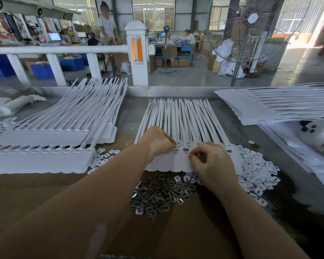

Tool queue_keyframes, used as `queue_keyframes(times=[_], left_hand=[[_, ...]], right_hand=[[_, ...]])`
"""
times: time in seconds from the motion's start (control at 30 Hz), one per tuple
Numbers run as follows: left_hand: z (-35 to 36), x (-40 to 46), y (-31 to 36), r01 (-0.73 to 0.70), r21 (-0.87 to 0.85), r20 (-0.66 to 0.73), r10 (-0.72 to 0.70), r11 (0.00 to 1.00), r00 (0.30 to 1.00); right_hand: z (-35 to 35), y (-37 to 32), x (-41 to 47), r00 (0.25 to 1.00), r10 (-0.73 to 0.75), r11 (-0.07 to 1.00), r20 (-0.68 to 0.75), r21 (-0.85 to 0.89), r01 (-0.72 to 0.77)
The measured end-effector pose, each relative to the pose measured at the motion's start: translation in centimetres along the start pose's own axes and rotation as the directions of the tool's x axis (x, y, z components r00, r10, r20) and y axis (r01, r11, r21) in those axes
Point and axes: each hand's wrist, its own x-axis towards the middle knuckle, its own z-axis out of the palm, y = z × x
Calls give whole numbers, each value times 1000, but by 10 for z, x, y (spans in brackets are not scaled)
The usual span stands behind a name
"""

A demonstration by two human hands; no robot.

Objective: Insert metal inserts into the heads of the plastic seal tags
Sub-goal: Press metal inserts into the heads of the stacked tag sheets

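A strip of white plastic seal tags (178, 161) lies flat in the middle of the table, tails pointing away from me. Several heads in its row hold dark metal inserts (185, 149). My left hand (158, 142) rests on the strip's left part, its curled fingertips pressing at a head near the row. My right hand (209, 161) hovers over the strip's right part, thumb and forefinger pinched together; whether an insert sits between them is hidden. A loose heap of metal inserts (161, 193) lies just in front of the strip.
Stacked tag strips (45, 141) lie at the left, another stack (269, 107) at the far right. White plastic caps (256, 169) are heaped right of the strip, a few more (103, 156) at its left. A fan (251, 27) and a railing (54, 50) stand beyond the table.
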Motion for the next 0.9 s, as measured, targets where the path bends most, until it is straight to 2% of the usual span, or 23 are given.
queue_keyframes(times=[0.27, 0.53, 0.9], left_hand=[[0, 2, -1, -16, 26, 13, 16, 1000, 1000], [1, 3, 1, 28, 36, -10, -28, 999, 1000], [4, 5, 5, 84, 135, -18, -83, 987, 996]], right_hand=[[1, 0, 0, 1000, 5, 1000, -6, -2, -5], [-1, -2, -1, 1000, -1, 1000, 4, -1, 1], [-1, -2, -1, 1000, 3, 1000, 3, -1, -3]])
